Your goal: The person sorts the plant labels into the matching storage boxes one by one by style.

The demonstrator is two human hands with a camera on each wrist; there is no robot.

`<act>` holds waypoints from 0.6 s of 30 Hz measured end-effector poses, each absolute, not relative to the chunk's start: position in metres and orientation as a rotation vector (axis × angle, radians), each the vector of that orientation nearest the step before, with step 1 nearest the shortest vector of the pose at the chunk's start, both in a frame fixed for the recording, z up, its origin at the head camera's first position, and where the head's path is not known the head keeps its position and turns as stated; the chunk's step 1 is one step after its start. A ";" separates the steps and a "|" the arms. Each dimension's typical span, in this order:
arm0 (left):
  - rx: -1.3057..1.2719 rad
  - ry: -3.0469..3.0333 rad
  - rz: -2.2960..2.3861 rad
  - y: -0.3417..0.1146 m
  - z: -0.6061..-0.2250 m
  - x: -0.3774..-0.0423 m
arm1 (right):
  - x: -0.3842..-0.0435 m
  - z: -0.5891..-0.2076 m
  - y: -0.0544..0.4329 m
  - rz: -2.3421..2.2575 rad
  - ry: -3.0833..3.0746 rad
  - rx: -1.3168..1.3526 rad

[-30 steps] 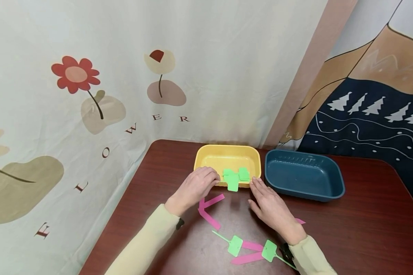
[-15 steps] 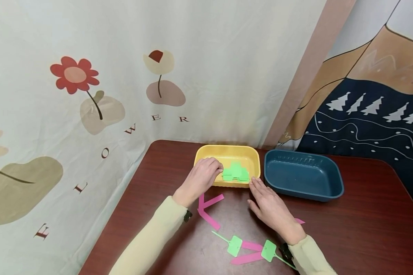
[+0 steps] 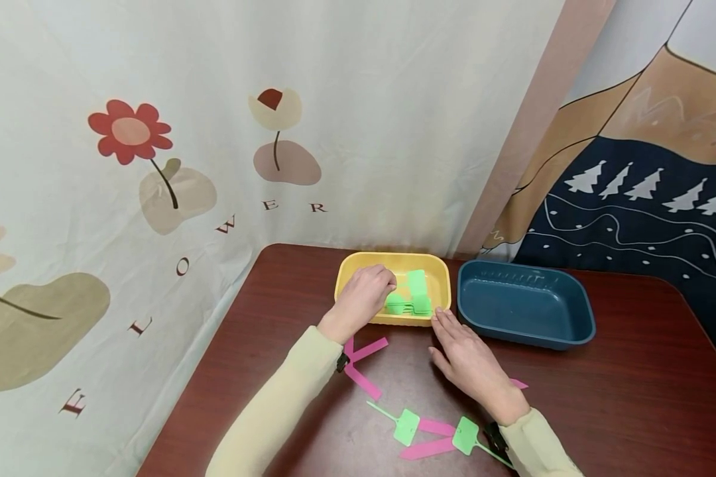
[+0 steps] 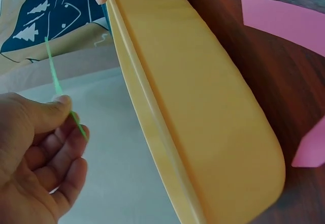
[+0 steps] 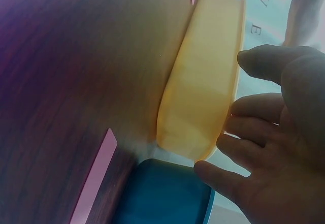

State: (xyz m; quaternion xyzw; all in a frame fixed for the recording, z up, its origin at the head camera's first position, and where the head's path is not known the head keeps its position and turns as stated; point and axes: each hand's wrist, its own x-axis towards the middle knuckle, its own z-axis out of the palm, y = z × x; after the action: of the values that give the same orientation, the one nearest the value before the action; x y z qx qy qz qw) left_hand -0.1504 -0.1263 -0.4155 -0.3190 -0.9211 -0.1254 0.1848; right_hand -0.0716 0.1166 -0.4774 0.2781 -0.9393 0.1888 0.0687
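My left hand point(image 3: 366, 291) is over the left part of a yellow tray point(image 3: 406, 320), its thumb and fingers pinching the thin tail of a green tie tag point(image 4: 55, 74). In the head view the flat head of a green tag point(image 3: 417, 283) stands up above the pile, right of those fingers. Below it, several green tags point(image 3: 398, 305) lie at the tray's near side. My right hand point(image 3: 477, 368) rests its straight fingertips on the near right corner of the tray's rim; the right wrist view shows its thumb point(image 5: 259, 61) spread from the fingers.
A dark blue tray point(image 3: 525, 334) stands to the right of the yellow one. On the brown table lie pink strips point(image 3: 364, 383) in front of the yellow tray. Two green tags point(image 3: 407, 427) lie on more pink strips point(image 3: 427, 448) nearer me. A printed curtain point(image 3: 364, 132) hangs behind.
My left hand has moved up and to the right over the yellow tray, and the tag has gone from hanging over the near rim to standing above the pile. My right hand has stayed still.
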 end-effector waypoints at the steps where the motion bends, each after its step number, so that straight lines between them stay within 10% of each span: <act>1: -0.892 -2.617 -0.337 -0.124 -0.415 -0.152 | -0.071 -0.477 0.117 0.570 -2.827 0.838; 18: -0.777 -2.915 -0.198 -0.105 -0.431 -0.174 | -0.071 -0.478 0.117 0.569 -2.826 0.830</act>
State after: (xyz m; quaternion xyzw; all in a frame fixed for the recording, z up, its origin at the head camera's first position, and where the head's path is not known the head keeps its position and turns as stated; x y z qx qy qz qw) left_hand -0.1738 -0.1055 -0.4308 -0.2566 -0.9625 -0.0655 0.0589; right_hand -0.0711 0.1168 -0.4780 0.2759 -0.9397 0.1892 0.0706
